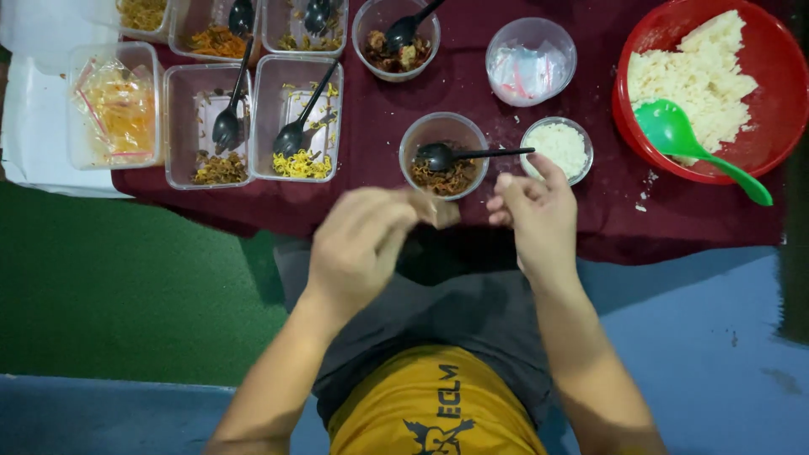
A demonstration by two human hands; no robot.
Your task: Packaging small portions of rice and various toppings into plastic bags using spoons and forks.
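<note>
A small brownish piece (440, 211) is pinched by the left hand (358, 244), the right hand (539, 215) is loosely curled beside it, and the near round bowl (444, 154) is seen only partly filled.

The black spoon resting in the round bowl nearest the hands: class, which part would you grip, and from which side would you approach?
Grip the black spoon by its long handle, probably coming from the right. Its scoop sits buried in the dark food inside the round bowl, while the handle juts over the rim toward the small rice bowl, free and clean. The right hand is just below that end.
</note>
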